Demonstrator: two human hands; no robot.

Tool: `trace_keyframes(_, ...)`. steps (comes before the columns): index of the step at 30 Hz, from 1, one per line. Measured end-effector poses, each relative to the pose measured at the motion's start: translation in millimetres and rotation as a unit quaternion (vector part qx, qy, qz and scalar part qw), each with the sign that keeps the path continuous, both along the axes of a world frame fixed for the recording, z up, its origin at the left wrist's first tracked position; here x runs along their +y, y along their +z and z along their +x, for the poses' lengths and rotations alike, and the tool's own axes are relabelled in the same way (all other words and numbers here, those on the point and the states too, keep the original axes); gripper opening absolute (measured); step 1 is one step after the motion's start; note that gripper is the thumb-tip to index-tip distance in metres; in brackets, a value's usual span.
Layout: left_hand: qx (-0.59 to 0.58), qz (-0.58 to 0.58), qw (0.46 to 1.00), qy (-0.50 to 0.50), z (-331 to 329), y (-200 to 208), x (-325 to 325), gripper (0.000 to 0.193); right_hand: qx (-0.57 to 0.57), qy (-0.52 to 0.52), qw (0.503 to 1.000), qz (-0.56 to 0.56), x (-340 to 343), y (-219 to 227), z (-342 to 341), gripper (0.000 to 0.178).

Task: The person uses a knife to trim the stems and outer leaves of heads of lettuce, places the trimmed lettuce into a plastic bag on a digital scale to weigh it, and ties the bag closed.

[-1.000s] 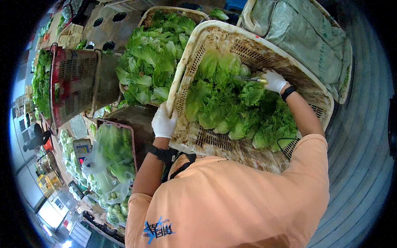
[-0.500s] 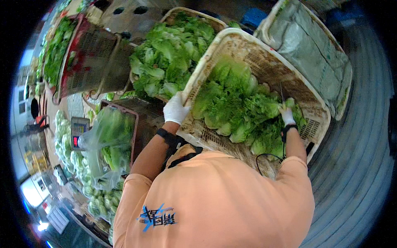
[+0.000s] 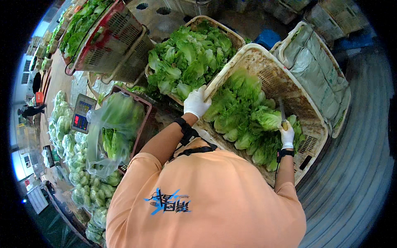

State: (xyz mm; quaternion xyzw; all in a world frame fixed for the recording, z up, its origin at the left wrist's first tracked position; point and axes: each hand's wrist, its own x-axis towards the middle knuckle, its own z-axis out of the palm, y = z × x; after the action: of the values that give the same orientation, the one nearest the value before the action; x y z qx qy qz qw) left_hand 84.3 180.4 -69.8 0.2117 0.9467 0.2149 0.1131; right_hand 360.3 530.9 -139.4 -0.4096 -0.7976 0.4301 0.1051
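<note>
The place looks like a vegetable packing or wholesale hall. Between the left fingers and the right fingers spreads lettuce in a grimy plastic crate; just beyond the left fingers, leafy greens fill another basket, with a red-sided one farther left. Well to the left of the left fingers sits a digital scale, with many plastic-wrapped vegetables near it. Stacked containers stand well beyond the right fingers, and a ridged, metal-looking surface stretches to their right.
</note>
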Motion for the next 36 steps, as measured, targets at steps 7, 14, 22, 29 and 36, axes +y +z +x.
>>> trace_keyframes(7, 0.082, 0.171, 0.969, -0.157, 3.5, 60.2, 18.3, 0.084, 0.005, 0.247, 0.915, 0.319, -43.2, 147.4, -70.5, 0.04)
trace_keyframes(14, -0.099, 0.329, 0.841, -0.417, -19.9, 130.3, 39.8, 0.102, 0.092, 0.412, 0.879, 0.221, -136.6, 304.9, -173.1, 0.039)
trace_keyframes(22, -0.552, 0.551, 0.611, -0.136, -19.9, 108.5, -74.3, 0.082, 0.26, 0.403, 0.863, 0.159, -197.8, 283.6, -236.9, 0.026)
trace_keyframes(29, -0.501, 0.596, 0.627, -0.008, -15.6, 119.1, -112.5, 0.083, 0.167, 0.568, 0.79, 0.162, -224.7, 273.1, -260.2, 0.031)
trace_keyframes(36, -0.457, 0.606, 0.652, 0.003, -28.1, 114.3, -116.6, 0.076, 0.152, 0.596, 0.729, 0.3, -225.8, 279.7, -289.4, 0.028)
